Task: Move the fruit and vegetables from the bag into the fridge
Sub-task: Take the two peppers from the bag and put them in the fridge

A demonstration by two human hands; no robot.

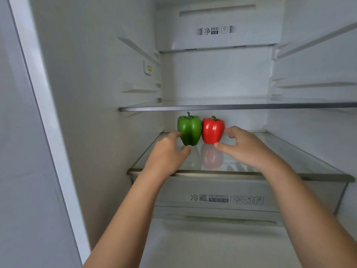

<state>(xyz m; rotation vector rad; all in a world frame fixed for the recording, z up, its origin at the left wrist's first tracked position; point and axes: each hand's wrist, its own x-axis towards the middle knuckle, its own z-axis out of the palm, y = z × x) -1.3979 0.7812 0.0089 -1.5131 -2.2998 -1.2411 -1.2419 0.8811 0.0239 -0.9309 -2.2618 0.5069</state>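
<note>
A green bell pepper [189, 130] and a red bell pepper [213, 130] stand upright and touching, side by side on the lower glass shelf [289, 157] of the open fridge. My left hand [166, 153] wraps the green pepper from the left and below, fingers and thumb against it. My right hand [241, 146] pinches the red pepper from the right, thumb at its base and fingers on its side. The bag is out of view.
An upper glass shelf [237, 106] runs above the peppers. Below the lower shelf sits a clear drawer labelled FRESHBOX [218, 198]. The fridge's left wall [100, 113] and right wall close in the space. Shelf room lies on both sides of the peppers.
</note>
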